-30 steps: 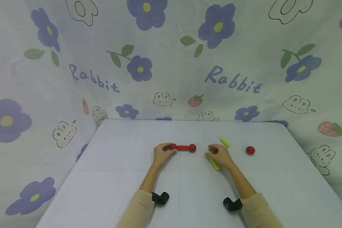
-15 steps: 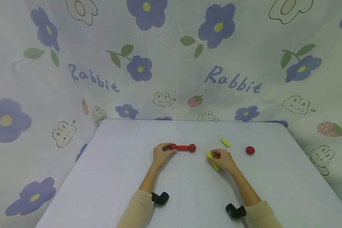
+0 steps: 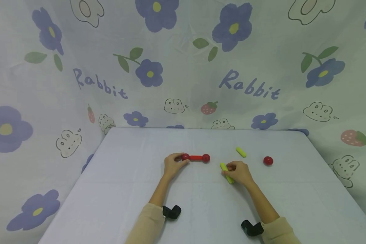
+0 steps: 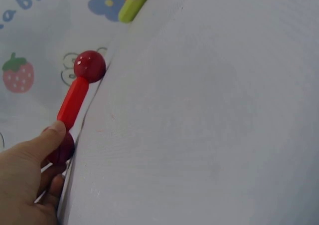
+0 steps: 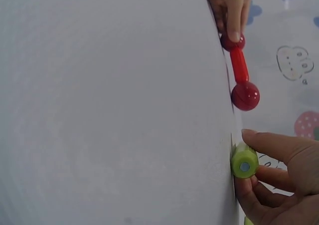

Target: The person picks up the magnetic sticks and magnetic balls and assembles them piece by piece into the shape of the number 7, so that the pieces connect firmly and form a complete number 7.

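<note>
Toward the middle of the white table lies a red rod (image 3: 196,158) with a dark red ball (image 3: 205,158) at its right end and another red ball (image 3: 185,157) at its left end. My left hand (image 3: 172,166) holds that left ball between thumb and fingers, which partly cover it. To the right, a longer yellow-green rod (image 3: 223,166) is pinched by my right hand (image 3: 240,172) around its middle. The right wrist view shows a round silvery disc (image 5: 244,167) in the rod's end, with thumb and fingers on either side. The two pieces are apart.
A shorter yellow-green rod (image 3: 241,152) lies behind my right hand. Farther right sits a loose red ball (image 3: 268,161). The white table (image 3: 195,210) ends at the back against a flower-printed cloth (image 3: 189,67).
My right hand has shifted slightly right and nearer, from the far end of the yellow-green rod to a pinch around its middle. The rod has turned slightly. My left hand has stayed put.
</note>
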`<state>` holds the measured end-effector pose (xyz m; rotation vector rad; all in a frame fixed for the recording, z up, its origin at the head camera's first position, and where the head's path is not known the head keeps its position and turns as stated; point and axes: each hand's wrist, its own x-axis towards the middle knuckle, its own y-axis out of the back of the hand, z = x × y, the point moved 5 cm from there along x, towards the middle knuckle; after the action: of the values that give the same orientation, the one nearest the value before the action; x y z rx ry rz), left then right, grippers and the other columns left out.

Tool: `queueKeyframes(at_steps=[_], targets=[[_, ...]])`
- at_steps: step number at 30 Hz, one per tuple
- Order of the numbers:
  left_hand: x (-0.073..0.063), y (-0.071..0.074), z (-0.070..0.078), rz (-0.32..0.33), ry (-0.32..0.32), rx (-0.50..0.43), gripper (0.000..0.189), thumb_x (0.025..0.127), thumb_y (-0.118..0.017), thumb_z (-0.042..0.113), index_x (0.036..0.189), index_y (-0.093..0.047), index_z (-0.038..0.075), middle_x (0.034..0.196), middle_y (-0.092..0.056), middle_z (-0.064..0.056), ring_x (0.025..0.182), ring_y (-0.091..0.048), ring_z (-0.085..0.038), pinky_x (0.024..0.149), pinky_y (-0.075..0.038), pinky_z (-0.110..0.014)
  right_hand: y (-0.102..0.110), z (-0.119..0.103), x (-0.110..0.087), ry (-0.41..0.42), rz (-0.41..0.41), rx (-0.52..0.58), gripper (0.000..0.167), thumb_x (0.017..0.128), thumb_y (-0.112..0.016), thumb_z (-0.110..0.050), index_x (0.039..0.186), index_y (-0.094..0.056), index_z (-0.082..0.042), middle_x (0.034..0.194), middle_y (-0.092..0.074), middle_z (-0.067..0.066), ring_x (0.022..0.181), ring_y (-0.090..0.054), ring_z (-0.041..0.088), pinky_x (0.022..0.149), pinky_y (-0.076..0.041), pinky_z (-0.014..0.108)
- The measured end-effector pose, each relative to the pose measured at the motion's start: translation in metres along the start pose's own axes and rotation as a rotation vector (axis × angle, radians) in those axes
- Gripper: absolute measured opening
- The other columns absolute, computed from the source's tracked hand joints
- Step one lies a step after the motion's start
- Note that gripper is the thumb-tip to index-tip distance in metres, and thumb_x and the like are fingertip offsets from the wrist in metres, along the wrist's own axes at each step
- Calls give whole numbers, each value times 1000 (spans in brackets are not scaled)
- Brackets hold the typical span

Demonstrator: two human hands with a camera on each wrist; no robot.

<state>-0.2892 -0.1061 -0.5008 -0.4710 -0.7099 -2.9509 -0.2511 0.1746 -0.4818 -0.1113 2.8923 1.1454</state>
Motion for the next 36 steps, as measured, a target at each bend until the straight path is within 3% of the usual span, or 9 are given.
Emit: queueKeyframes(at_steps=[9,14,22,27,30,36], targets=[[0,0,1,4,2,1,40,74,-80,18,107,-69,-2,103,-68,-17,92,-64,-28,82,-54,-34,0,7,0,-33,4,66,33,78,-73,-13,103,-67,7,88,-69,11,84,-62,21,69,-53,28],[0,0,-1,6,32,2,40,73,-81,18,107,-69,0,103,-69,-15,92,-64,-26,84,-53,-34,-2,8,0,-40,-28,119,35,82,-70,-14,109,-65,8,94,-68,13,89,-62,24,70,-53,28],[0,1,2,3,-6,-7,39,74,-80,16,107,-68,-2,103,-68,-17,91,-64,-29,82,-54,-36,-4,1,-2,-25,-88,257,39,86,-67,-16,116,-61,8,112,-64,18,100,-58,26,79,-52,30],[0,1,2,3,2,0,40,74,-80,18,107,-69,-2,102,-68,-17,91,-64,-28,82,-54,-36,-9,0,-3,-68,-136,342,44,87,-67,-19,120,-57,8,117,-60,19,102,-57,25,82,-53,31],[-1,1,2,8,-15,-9,40,74,-80,20,106,-69,-2,101,-69,-17,90,-64,-29,81,-54,-36,-12,-2,-4,-76,-153,395,46,87,-67,-18,122,-55,9,117,-60,19,101,-59,23,83,-54,32],[-3,3,1,38,-119,-48,43,76,-78,31,104,-70,0,97,-69,-14,84,-64,-23,76,-55,-30,-17,-8,-6,-49,-172,524,46,87,-67,-13,122,-52,13,111,-63,21,95,-63,21,78,-55,31]])
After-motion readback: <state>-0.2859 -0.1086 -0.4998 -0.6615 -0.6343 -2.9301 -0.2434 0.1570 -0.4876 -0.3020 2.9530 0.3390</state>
